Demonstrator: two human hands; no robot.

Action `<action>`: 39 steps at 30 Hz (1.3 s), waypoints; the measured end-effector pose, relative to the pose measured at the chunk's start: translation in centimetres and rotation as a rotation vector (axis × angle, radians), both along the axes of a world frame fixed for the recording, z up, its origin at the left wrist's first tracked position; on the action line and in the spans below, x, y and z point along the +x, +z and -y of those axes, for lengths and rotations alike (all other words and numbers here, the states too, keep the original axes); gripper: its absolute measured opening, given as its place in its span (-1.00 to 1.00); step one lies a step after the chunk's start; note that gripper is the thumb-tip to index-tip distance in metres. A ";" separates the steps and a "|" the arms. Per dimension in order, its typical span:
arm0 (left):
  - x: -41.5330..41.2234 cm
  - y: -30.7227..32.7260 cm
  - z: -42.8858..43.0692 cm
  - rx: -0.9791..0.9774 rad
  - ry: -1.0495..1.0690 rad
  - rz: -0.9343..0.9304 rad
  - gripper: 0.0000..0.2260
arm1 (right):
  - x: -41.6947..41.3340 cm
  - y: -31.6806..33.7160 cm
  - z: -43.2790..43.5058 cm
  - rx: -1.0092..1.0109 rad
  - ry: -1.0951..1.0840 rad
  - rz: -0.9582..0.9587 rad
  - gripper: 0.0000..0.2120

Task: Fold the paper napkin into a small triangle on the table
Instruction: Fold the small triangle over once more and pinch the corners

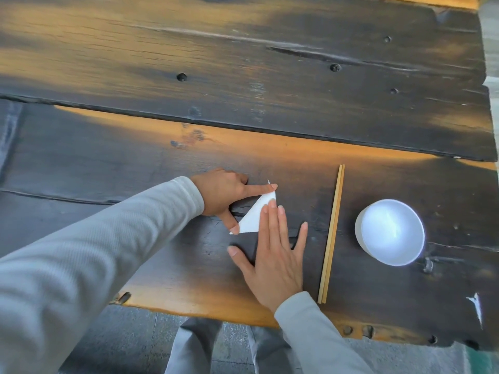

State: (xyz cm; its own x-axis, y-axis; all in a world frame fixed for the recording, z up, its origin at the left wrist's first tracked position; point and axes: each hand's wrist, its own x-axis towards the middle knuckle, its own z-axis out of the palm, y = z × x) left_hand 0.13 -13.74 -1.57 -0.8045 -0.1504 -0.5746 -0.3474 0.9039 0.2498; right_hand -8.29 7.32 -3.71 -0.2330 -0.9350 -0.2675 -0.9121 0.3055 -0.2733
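The paper napkin [252, 218] lies flat on the dark, weathered wooden surface [108, 163], near the front edge and roughly at the centre of the view; it is white and folded into a small triangle, with one point toward the far right and another toward the near left. The left hand [225, 197] rests at the napkin's left side: its index finger is extended along the triangle's upper edge with the tip at the far corner, and its thumb presses down on the near-left corner; the remaining fingers are curled under and grip nothing. The right hand [272, 255] lies palm down and fully spread, fingers straight, with the index, middle and ring fingertips resting on the right portion of the napkin and the thumb and little finger splayed onto bare wood; it encloses nothing, only pressing flat. A small white scrap or raised paper tip shows just beyond the left index fingertip; which of the two it is cannot be determined. A pair of wooden chopsticks [331, 233] lies side by side, touching, to the right of the right hand, running from the near edge away from the person. A white bowl [390, 232] stands upright to the right of the chopsticks, apart from them. Both arms wear light grey ribbed sleeves [102, 247]. The surface shows worn orange patches, cracks and round dark fastener heads.
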 end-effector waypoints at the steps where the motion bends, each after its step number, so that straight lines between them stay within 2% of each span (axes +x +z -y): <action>1: 0.0 0.0 0.0 0.001 0.000 0.002 0.07 | -0.4 0.0 -0.2 0.001 -0.005 -0.004 -0.10; 8: -0.1 0.3 -0.1 -0.001 0.007 0.027 0.06 | -0.7 0.0 -0.3 0.002 0.008 -0.025 -0.07; 16: -1.7 0.6 -0.3 -0.135 -0.035 0.093 0.05 | -1.3 0.2 0.0 0.008 0.005 -0.071 -0.05; 28: -6.3 1.3 -0.1 -0.193 -0.113 0.098 0.04 | -4.8 0.9 0.1 0.081 0.013 -0.135 -0.05; 34: -6.9 1.9 0.0 -0.158 -0.149 0.152 0.07 | -4.9 1.0 0.2 0.107 0.006 -0.095 -0.02; 39: -7.2 2.4 -0.1 -0.152 -0.101 0.196 0.14 | -4.8 1.3 0.5 0.092 -0.021 -0.025 -0.03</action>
